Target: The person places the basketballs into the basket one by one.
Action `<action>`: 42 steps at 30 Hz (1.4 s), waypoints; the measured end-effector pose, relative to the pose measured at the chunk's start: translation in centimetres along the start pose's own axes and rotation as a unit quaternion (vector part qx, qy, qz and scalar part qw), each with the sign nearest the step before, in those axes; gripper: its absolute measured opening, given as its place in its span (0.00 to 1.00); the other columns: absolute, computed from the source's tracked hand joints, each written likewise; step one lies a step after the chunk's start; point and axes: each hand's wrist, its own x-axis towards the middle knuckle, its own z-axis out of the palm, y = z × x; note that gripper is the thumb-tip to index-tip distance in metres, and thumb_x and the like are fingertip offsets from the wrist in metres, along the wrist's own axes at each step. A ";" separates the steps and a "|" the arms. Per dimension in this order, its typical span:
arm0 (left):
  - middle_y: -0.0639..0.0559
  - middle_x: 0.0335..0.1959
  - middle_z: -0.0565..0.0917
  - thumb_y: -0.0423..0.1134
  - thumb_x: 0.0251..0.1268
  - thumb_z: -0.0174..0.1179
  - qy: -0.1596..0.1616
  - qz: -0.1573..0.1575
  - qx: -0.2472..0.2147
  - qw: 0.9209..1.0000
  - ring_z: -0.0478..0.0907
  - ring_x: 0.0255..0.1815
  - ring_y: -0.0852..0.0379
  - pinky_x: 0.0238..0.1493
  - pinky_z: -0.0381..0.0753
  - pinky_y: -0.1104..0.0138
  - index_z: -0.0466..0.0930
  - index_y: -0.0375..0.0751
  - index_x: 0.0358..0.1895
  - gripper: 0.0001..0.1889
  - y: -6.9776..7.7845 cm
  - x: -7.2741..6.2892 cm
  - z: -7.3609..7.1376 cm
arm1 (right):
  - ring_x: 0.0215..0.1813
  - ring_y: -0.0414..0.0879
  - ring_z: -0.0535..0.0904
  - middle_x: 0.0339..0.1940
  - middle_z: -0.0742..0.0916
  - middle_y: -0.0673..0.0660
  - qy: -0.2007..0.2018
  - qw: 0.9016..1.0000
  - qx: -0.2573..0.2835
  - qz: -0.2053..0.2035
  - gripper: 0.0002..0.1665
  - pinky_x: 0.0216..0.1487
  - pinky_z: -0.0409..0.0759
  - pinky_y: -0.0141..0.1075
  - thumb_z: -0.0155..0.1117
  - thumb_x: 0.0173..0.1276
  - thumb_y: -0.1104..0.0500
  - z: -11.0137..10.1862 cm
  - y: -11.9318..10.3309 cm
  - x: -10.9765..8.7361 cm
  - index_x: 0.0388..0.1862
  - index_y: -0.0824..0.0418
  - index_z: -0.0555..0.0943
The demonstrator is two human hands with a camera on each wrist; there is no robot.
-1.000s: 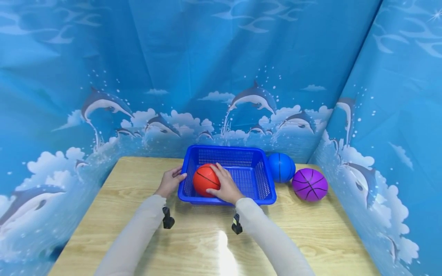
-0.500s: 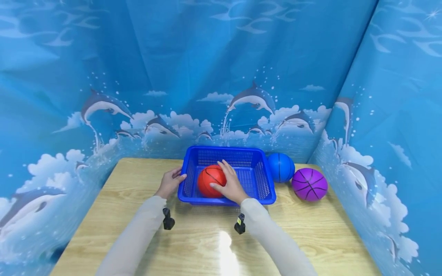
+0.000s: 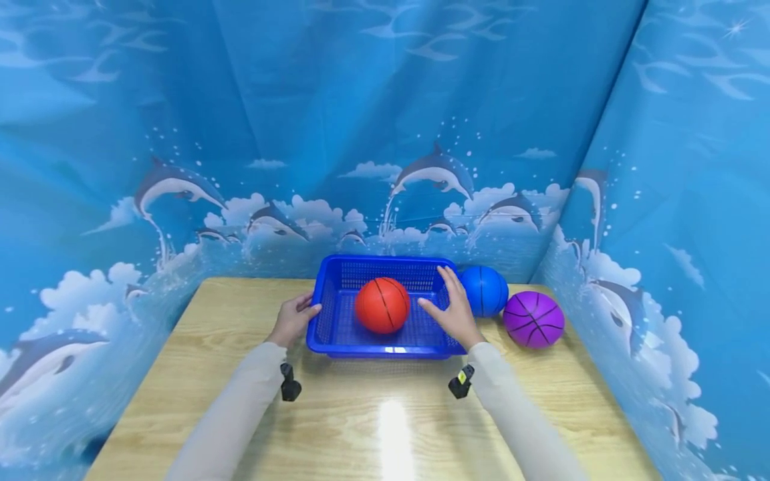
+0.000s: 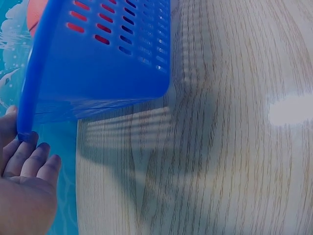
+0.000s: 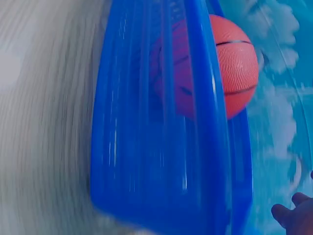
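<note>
A red-orange basketball (image 3: 382,305) with dark seams sits inside the blue plastic basket (image 3: 385,350), touched by neither hand. My left hand (image 3: 292,319) pinches the basket's left rim, thumb on top and fingers under the outer edge, as the left wrist view shows at the rim (image 4: 28,88). Over the basket's right end hovers my right hand (image 3: 455,312), fingers spread and holding nothing. Only the tips of that hand (image 5: 298,215) show at the edge of the right wrist view, where the basket is blurred.
Right of the basket stands a blue ball (image 3: 484,291), and beside it a purple ball (image 3: 534,319). All rest on a wooden table (image 3: 337,414). A dolphin-printed blue curtain (image 3: 337,133) rises behind and on both sides.
The right hand has let go of the red-orange basketball and moved right. The ball has shifted right, toward the basket's middle. My left hand has stayed on the rim.
</note>
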 end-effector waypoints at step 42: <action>0.30 0.67 0.67 0.36 0.73 0.53 -0.011 -0.004 0.030 0.999 0.66 0.68 0.38 0.68 0.69 0.53 0.60 0.28 0.70 0.27 -0.1 0.0 -0.3 | 0.74 0.69 0.50 0.74 0.57 0.71 0.127 0.971 -0.052 0.198 0.52 0.71 0.53 0.66 0.63 0.66 0.47 -13.8 11.4 -6.6 0.77 0.64 0.47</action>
